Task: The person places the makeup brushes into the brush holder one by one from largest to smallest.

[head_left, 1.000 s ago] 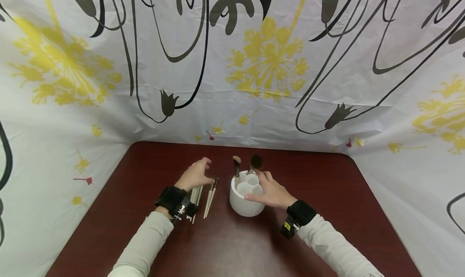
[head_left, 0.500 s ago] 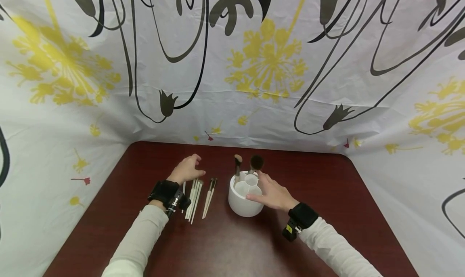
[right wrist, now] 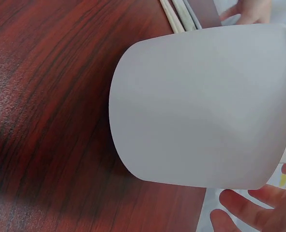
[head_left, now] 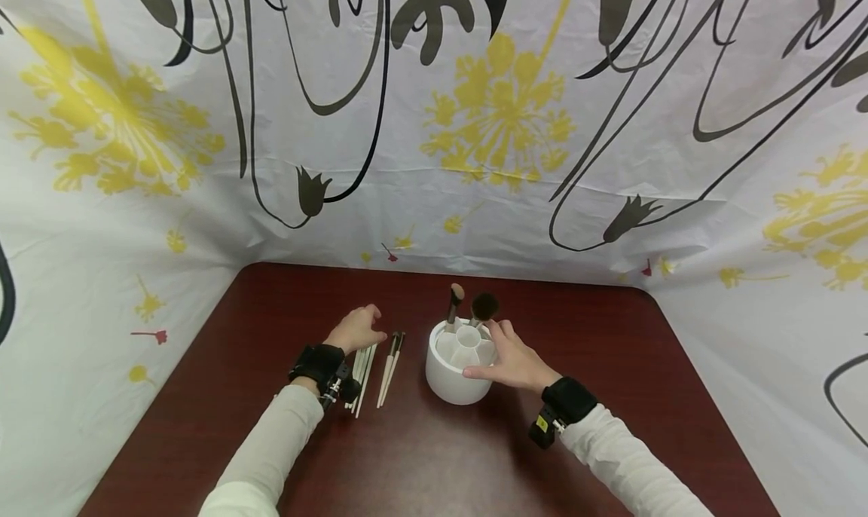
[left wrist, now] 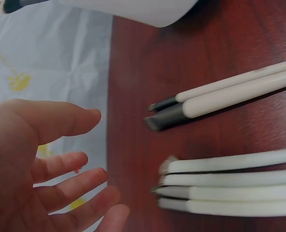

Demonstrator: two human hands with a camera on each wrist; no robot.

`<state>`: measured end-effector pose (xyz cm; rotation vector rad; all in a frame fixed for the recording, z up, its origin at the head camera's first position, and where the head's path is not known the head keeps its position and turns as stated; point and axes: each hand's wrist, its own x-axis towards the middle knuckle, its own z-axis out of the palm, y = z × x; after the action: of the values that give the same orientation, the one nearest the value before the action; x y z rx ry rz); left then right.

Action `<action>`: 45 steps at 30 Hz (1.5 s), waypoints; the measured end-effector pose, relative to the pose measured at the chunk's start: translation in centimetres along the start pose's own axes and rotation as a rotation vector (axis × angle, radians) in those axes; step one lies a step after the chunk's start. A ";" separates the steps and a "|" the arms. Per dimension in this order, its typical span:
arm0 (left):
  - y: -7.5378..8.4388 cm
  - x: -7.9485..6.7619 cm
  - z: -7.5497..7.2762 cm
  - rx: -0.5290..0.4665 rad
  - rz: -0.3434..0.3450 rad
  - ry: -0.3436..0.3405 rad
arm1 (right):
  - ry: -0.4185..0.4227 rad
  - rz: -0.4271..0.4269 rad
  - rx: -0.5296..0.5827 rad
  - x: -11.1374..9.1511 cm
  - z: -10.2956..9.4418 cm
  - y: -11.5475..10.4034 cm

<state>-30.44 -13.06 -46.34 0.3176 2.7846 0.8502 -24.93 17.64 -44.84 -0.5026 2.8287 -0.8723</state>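
Note:
A round white makeup brush holder (head_left: 456, 381) with divided compartments stands on the table. My right hand (head_left: 511, 362) grips its right side near the rim, the thumb in front and the fingers behind. Two makeup brushes stand in it at the back: a slim angled one (head_left: 455, 300) and a fluffy dark one (head_left: 484, 306). Left of the holder, my left hand (head_left: 356, 329) hovers over the head ends of several pale-handled brushes (left wrist: 230, 193), its thumb and fingers apart with nothing between them. Beside these lies a pair of brushes (left wrist: 234, 96) with cream handles and dark ferrules.
The dark red wooden table (head_left: 434, 464) has rounded far corners. Behind it and at the sides hangs a white cloth (head_left: 407, 148) with yellow and grey flower prints. Both wrists wear black camera bands.
My left hand moved left off the loose brushes, then came slightly back right and lower. The holder has turned a little, its standing brushes shifting right. The right hand stays at the rim.

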 end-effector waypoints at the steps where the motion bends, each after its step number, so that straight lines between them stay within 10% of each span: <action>1: 0.0 0.0 0.2 -0.004 -0.001 -0.005 | -0.004 0.001 0.010 0.1 0.0 0.1; 24: -0.2 0.3 3.2 0.006 -0.012 -0.050 | -0.093 -0.198 0.302 1.2 0.0 1.4; 35: 0.3 0.5 3.1 0.019 -0.024 -0.049 | -0.062 -0.169 0.200 1.4 -0.3 1.3; 45: 0.4 0.6 3.6 0.026 -0.051 -0.048 | -0.177 -0.098 0.405 1.9 0.8 2.2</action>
<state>-30.02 -10.66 -49.14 0.2670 2.7492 0.7845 -27.12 18.28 -46.79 -0.6246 2.3971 -1.3065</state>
